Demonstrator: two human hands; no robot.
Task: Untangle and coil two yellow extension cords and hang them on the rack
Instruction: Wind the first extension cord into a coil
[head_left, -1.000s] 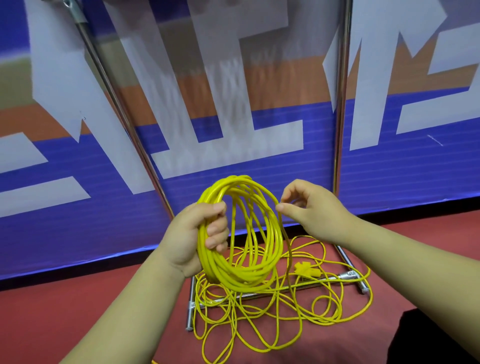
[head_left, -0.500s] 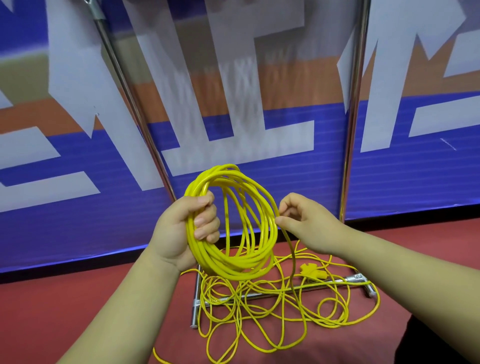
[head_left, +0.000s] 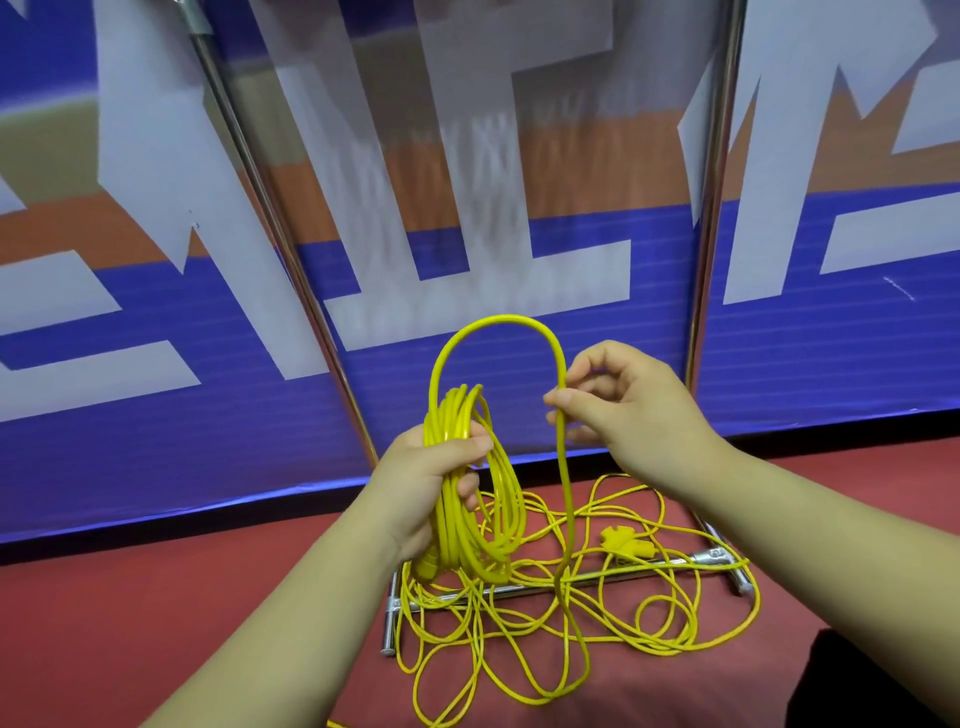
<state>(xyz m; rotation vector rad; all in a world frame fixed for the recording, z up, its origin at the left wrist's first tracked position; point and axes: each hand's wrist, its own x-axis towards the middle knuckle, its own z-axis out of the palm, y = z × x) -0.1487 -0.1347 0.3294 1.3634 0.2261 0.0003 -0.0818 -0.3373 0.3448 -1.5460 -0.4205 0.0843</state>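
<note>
My left hand (head_left: 428, 483) grips a coil of yellow extension cord (head_left: 467, 514) that hangs down in long loops. My right hand (head_left: 631, 415) pinches a single strand of the same cord (head_left: 563, 467) between thumb and fingers. That strand arches up in a loop (head_left: 493, 325) above the coil and drops to the floor. A tangled pile of yellow cord (head_left: 561, 613) lies on the red floor below, with a yellow plug block (head_left: 621, 543) on top of it. The chrome rack (head_left: 714, 208) stands behind the pile.
The rack's base bar (head_left: 524, 587) and short feet (head_left: 390, 623) lie on the red floor under the tangle. A second slanted chrome pole (head_left: 280, 249) rises at the left. A blue, white and orange banner wall (head_left: 156, 364) closes off the back. Something dark (head_left: 883, 680) sits at the bottom right.
The round coil in my left hand has turned edge-on and hangs longer. My right hand has lifted a new loop of cord up above the coil. The view has tilted slightly.
</note>
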